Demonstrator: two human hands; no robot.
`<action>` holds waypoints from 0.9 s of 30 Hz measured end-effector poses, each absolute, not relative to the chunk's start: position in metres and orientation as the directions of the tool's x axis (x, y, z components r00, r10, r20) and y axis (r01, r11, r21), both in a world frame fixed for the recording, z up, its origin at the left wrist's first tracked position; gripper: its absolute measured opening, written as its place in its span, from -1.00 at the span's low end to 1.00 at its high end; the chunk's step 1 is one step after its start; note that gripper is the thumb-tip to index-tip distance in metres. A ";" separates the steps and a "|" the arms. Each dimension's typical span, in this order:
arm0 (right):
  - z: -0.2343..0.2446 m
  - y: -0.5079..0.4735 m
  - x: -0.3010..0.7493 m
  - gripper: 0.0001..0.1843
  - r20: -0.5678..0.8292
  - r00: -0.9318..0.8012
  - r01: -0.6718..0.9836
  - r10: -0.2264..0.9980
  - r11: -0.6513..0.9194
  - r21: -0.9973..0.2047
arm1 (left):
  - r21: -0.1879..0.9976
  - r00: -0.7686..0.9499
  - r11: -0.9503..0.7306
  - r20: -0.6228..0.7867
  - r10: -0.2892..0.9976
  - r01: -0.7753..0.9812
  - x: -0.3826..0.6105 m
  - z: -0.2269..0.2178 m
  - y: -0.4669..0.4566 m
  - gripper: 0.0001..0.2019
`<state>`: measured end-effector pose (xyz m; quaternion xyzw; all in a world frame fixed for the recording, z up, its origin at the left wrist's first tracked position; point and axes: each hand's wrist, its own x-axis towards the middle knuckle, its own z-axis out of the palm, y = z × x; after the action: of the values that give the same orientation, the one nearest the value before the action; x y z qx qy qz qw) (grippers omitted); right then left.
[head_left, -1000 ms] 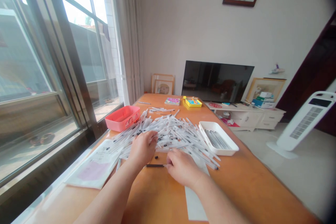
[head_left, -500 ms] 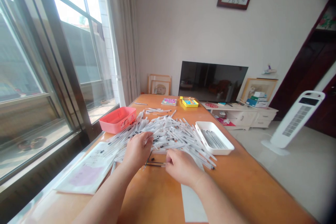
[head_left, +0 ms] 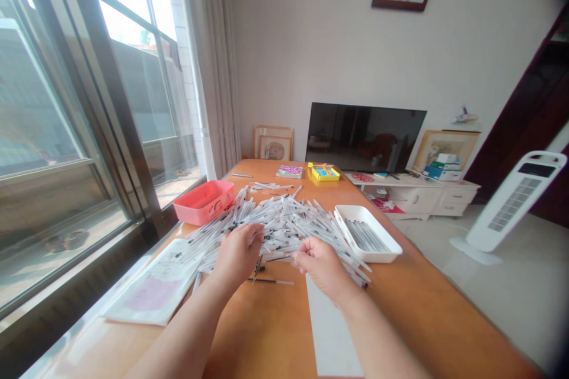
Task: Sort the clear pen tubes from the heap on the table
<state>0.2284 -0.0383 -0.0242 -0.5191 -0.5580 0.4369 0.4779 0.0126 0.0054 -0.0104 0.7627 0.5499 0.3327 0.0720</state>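
A big heap of clear pen barrels (head_left: pixel 284 222) covers the middle of the orange table (head_left: pixel 400 320). My left hand (head_left: pixel 237 251) rests at the heap's near edge, fingers curled, with a thin dark refill hanging from them. My right hand (head_left: pixel 322 263) is lifted beside it, fingers pinched on something thin that I cannot make out. A single thin refill (head_left: pixel 271 281) lies on the table between and just in front of my hands.
A pink basket (head_left: pixel 204 201) stands left of the heap and a white tray (head_left: pixel 367 240) with several pens right of it. Papers (head_left: pixel 155 281) lie at the near left, a white sheet (head_left: pixel 331 331) under my right arm. A standing fan (head_left: pixel 511 207) is on the floor.
My right hand let go of the refill on the table and rose toward the heap. My left hand picked up a thin refill at the heap's edge.
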 end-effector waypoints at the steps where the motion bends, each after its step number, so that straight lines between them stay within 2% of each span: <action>1: -0.023 -0.038 0.228 -0.85 0.070 0.022 0.107 0.997 0.068 -0.992 | 0.476 0.172 -0.383 0.427 0.888 0.792 0.012 -0.011 0.006 -0.72; 5: -0.017 -0.038 0.231 -0.70 0.067 0.162 -0.076 0.984 0.080 -0.994 | 0.497 0.175 -0.381 0.411 0.895 0.780 0.013 -0.012 0.007 -0.73; 10: -0.007 -0.037 0.245 -0.63 0.126 0.353 -0.219 0.927 0.212 -0.952 | 0.516 0.257 -0.473 0.434 0.863 0.714 0.013 -0.016 0.009 -0.72; 14: -0.003 -0.038 0.255 -0.65 0.156 0.427 -0.230 0.890 0.274 -0.934 | 0.503 0.298 -0.515 0.451 0.841 0.694 0.013 -0.020 0.010 -0.71; 27: -0.001 -0.040 0.256 -0.65 0.183 0.405 -0.157 0.896 0.266 -0.951 | 0.428 0.388 -0.578 0.454 0.802 0.695 0.015 -0.015 0.007 -0.73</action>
<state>0.2564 -0.0398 -0.0009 -0.4718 -0.3914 0.3802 0.6926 0.0151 0.0067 -0.0151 0.8288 0.4516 0.3197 0.0841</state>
